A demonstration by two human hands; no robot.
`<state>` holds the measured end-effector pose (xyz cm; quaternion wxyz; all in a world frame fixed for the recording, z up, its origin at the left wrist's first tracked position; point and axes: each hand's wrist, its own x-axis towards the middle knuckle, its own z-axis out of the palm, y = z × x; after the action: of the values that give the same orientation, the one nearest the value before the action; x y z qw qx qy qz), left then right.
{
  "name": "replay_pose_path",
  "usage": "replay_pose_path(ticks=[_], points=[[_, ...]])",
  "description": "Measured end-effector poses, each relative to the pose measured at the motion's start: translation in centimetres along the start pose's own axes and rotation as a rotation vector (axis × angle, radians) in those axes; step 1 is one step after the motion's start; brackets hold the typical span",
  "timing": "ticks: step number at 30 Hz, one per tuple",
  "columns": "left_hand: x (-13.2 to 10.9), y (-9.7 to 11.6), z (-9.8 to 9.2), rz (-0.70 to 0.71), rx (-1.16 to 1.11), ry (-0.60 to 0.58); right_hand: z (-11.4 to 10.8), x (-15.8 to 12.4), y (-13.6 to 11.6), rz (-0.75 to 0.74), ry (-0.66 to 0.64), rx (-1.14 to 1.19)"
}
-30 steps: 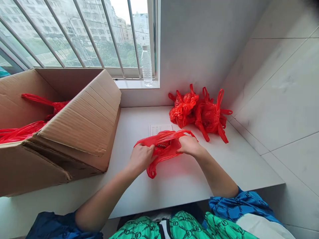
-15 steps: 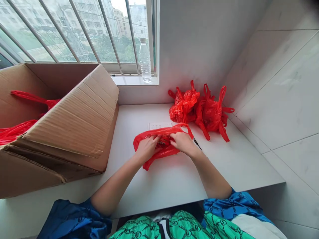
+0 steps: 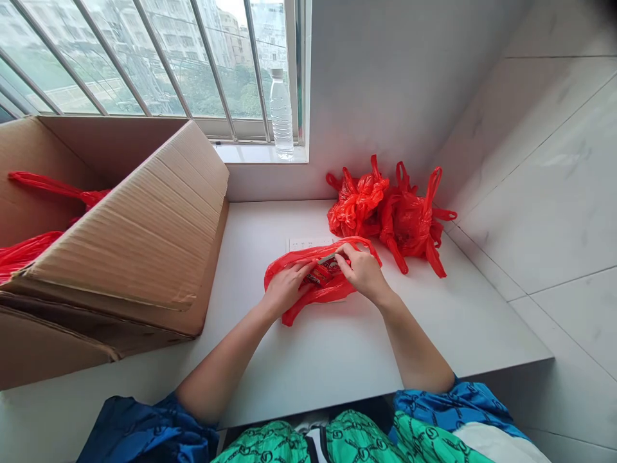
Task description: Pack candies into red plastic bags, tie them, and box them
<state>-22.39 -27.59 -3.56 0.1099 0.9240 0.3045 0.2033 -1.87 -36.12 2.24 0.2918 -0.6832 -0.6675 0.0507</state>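
An opened red plastic bag [image 3: 325,294] lies on the white table in front of me. Inside its mouth are dark red packets [image 3: 318,275] with pale print, too small to read. My left hand [image 3: 288,284] rests over the bag's left side, fingers closed on the film at the opening. My right hand [image 3: 362,273] reaches in from the right and pinches a thin, flat packet with a greyish-green edge [image 3: 328,258], partly raised out of the contents. Its lower part is hidden in the bag.
Behind the bag lies a white printed paper [image 3: 308,244], partly covered. Two tied red bags [image 3: 359,202] stand against the back wall. At left is a big cardboard box [image 3: 139,238] holding more red bags [image 3: 36,251]. A water bottle [image 3: 282,116] stands on the windowsill.
My right hand has lifted slightly and now pinches a flat packet at the bag's mouth. The bag has shifted a little right and covers the black pen that showed beside it.
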Motion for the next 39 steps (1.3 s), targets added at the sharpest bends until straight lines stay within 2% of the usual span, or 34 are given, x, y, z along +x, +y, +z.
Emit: replay_pose_path(ticks=[2, 5, 7, 10, 14, 19, 22, 25, 28, 30, 33, 36, 39], points=[[-0.1, 0.0, 0.1, -0.021, 0.004, 0.075, 0.0, 0.0, 0.1, 0.044, 0.046, 0.212], [-0.3, -0.1, -0.9, -0.044, 0.008, 0.222, 0.2, 0.2, 0.3, 0.122, 0.048, 0.483], [-0.6, -0.3, -1.8, -0.066, -0.005, 0.289, 0.3, 0.3, 0.4, 0.158, 0.058, 0.580], [-0.9, -0.9, -2.8, -0.148, -0.088, 0.328, 0.4, 0.4, 0.5, 0.165, 0.128, 0.605], [-1.0, -1.8, -2.8, -0.218, -0.206, 0.322, 0.5, 0.4, 0.5, 0.130, 0.205, 0.467], [-1.0, -2.1, -2.5, -0.249, -0.181, 0.225, 0.5, 0.4, 0.3, 0.083, 0.233, 0.243], [-1.0, -1.0, -3.0, -0.235, -0.111, 0.289, 0.5, 0.2, -0.2, 0.042, 0.246, 0.186], [-1.1, 0.7, -3.6, -0.161, -0.182, 0.372, 0.7, -0.2, -1.2, -0.070, 0.156, 0.279], [-1.2, 1.9, -3.9, -0.141, -0.515, 0.226, 1.1, -0.7, -2.0, -0.156, 0.020, 0.444], [-1.3, 2.3, -3.8, -0.196, -0.746, 0.150, 1.4, -0.8, -2.2, -0.103, 0.007, 0.530], [-1.4, 2.2, -3.5, -0.284, -0.959, 0.213, 1.6, -0.8, -2.1, 0.016, -0.045, 0.624], [-1.3, 2.0, -3.4, -0.295, -1.024, 0.225, 1.5, -0.9, -2.3, 0.003, -0.102, 0.653], [-1.4, 1.7, -4.1, -0.269, -0.936, 0.229, 1.3, -1.0, -2.5, -0.075, 0.020, 0.569]])
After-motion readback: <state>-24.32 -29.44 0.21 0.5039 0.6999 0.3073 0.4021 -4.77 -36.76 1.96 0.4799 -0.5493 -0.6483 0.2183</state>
